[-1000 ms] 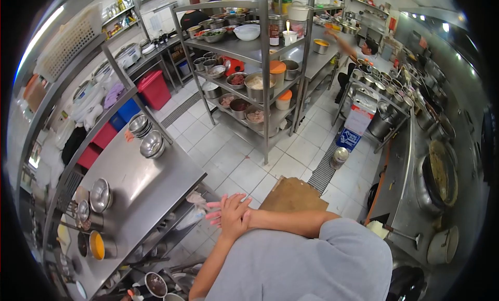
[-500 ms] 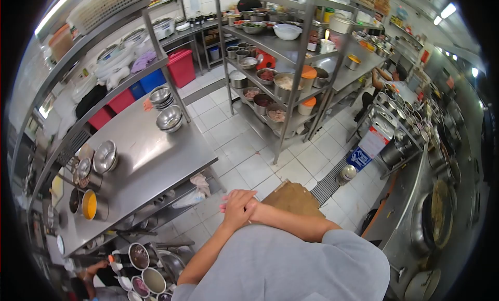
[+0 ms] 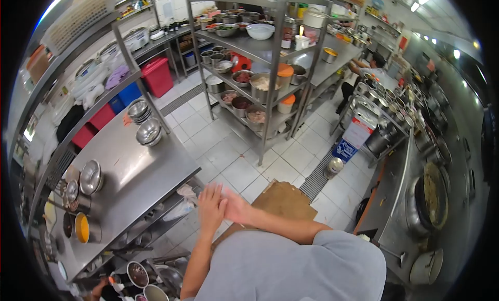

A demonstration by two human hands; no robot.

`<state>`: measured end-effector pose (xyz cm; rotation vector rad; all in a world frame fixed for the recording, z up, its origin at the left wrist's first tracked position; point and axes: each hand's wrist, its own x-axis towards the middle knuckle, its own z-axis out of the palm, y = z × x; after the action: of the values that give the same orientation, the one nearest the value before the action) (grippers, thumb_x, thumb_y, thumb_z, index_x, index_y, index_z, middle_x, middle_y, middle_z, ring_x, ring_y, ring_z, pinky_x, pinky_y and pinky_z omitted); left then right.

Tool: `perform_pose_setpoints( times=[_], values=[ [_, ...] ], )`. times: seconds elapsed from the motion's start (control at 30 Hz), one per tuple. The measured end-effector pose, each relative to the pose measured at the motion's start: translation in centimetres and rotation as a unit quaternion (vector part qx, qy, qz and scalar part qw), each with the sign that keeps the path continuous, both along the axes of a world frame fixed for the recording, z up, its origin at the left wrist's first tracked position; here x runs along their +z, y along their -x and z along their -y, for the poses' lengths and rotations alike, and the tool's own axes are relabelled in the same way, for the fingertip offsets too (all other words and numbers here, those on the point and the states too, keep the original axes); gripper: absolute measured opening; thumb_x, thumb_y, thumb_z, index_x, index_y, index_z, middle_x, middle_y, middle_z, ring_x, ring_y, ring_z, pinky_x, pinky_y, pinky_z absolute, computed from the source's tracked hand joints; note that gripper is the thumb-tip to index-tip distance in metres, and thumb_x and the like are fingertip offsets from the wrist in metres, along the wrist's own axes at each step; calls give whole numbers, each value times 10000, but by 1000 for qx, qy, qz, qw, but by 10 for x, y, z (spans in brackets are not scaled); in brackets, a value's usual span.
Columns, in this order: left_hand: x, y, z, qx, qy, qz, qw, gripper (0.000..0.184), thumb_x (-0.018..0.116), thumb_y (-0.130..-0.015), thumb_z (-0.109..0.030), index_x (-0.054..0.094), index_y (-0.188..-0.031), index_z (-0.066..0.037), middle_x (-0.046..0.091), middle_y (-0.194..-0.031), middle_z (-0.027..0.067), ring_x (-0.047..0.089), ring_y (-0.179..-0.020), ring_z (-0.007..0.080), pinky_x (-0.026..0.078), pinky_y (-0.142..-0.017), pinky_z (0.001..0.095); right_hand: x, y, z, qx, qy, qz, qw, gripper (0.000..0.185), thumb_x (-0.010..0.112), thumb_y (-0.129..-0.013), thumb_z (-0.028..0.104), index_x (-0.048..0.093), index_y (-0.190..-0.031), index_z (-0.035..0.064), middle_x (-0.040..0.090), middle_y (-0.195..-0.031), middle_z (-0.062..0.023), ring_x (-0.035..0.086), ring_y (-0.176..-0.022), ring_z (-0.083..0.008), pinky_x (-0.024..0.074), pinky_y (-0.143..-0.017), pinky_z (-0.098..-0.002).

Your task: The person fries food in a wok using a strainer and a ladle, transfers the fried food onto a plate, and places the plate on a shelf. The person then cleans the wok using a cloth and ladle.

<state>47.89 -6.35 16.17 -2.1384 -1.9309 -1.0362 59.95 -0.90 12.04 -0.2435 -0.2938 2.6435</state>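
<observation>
In front of my body at waist height, my left hand (image 3: 211,201) and my right hand (image 3: 237,206) are pressed together at the palm side. The left fingers are stretched out and hold nothing. Motion smears the right hand a little, but its fingers look extended too, with nothing in them. Nearest to the hands is the corner of a steel worktable (image 3: 169,168) on the left, with a white plastic bag (image 3: 183,205) on the shelf beneath. A flat piece of cardboard (image 3: 286,199) lies on the floor below.
Steel bowls (image 3: 91,176) and a pot of orange liquid (image 3: 82,228) stand on the worktable. A steel shelf rack (image 3: 275,62) with pots of food rises ahead. A large wok (image 3: 434,197) sits on the right-hand range. A tin (image 3: 333,168) stands by the floor grate; a co-worker (image 3: 374,67) is beyond.
My hands have gone from clasped over each other to straight-fingered and palm to palm, and have shifted slightly left and up. The view has turned a little to the right.
</observation>
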Motion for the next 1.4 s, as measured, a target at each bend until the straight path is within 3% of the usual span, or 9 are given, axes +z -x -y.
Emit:
perform_pose_setpoints(
  times=[0.13,0.2,0.33,0.4,0.53,0.6,0.63,1.03,1.4],
  values=[
    [-32,10,8,-38,82,69,994,444,609,-912,-307,605,-1295,-82,645,-1208,180,561,-1168,402,426,-1011,468,-3,-29,-33,-44,-57,89,993,530,466,-1019,449,442,-1437,124,564,-1339,-111,557,-1207,-251,451,-1031,-367],
    [-28,6,16,-63,263,139,953,430,643,-883,-295,628,-1236,-49,657,-1154,216,601,-1109,394,462,-966,468,-15,-28,-32,-69,-493,349,794,538,452,-1015,484,496,-1414,126,575,-1325,-86,563,-1179,-229,460,-1005,-363],
    [-30,-13,13,-106,355,97,924,394,672,-843,-259,651,-1159,-23,668,-1101,231,632,-1037,384,498,-896,458,18,-27,-8,138,-510,367,766,550,420,-1024,495,540,-1384,98,611,-1263,-73,566,-1148,-214,462,-985,-346],
    [-33,-22,17,-156,349,24,924,388,677,-849,-314,670,-1094,-13,668,-1115,202,647,-983,369,500,-853,470,39,-30,-5,208,-490,386,754,537,412,-1018,508,625,-1225,61,654,-1161,-84,596,-978,-167,492,-886,-322],
    [-44,-28,20,-146,329,13,933,386,675,-841,-327,685,-1091,-33,674,-1113,190,641,-1005,352,491,-875,456,-6,-16,-22,232,-591,347,690,565,357,-1035,514,570,-1352,97,646,-1105,-64,558,-1039,-181,426,-977,-302],
    [7,-39,17,-179,330,-136,917,370,657,-861,-316,690,-1127,-60,672,-1132,180,620,-1076,322,473,-925,424,-5,-6,-36,292,-594,330,673,595,359,-1026,533,548,-1372,88,643,-1193,-99,558,-1111,-199,400,-1018,-310],
    [11,-41,18,-166,330,-131,920,370,657,-861,-316,690,-1127,-60,672,-1132,180,620,-1076,322,473,-925,424,15,-4,-33,291,-606,369,642,599,351,-1010,558,600,-1255,72,640,-1225,-123,575,-1119,-253,401,-1014,-352],
    [-13,-38,26,-172,310,-112,928,378,680,-832,-249,649,-1176,-96,653,-1172,137,597,-1113,303,457,-926,457,34,23,0,281,-734,343,514,544,323,-1029,494,596,-1249,77,626,-1243,-185,554,-1184,-383,425,-1011,-452],
    [-64,-32,33,-134,291,-28,947,366,698,-822,-254,659,-1152,-99,658,-1145,135,608,-1085,297,464,-905,455,43,20,6,265,-753,325,508,428,355,-1014,401,597,-1228,121,632,-1216,-179,571,-1120,-391,436,-975,-478]
  ],
)
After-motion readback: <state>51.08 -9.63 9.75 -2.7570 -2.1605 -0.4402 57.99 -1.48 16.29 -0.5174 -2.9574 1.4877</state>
